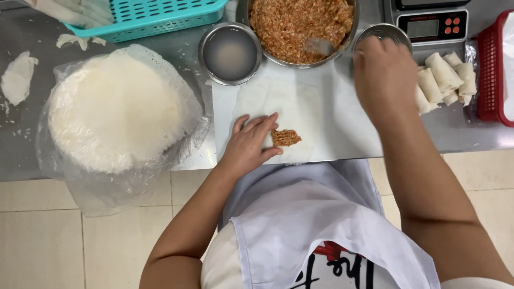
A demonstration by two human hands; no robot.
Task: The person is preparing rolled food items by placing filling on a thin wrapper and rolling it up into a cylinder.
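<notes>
My left hand [250, 143] rests flat on a thin white wrapper [289, 107] spread on a white board [342, 123]; its fingertips touch a small heap of orange-brown filling [285, 137] near the wrapper's front edge. My right hand [383, 75] is raised beside a large metal bowl of the same minced filling [300, 24] and holds the handle of a spoon [321, 47] whose head lies in the bowl. The grip itself is partly hidden by the back of the hand.
A stack of round wrappers [115, 109] lies on clear plastic at the left. A small metal bowl of water [230, 53] stands behind the board. Several finished rolls [444, 80] lie at the right, by a scale [431, 24], a red basket [495, 69] and a teal basket [150, 16].
</notes>
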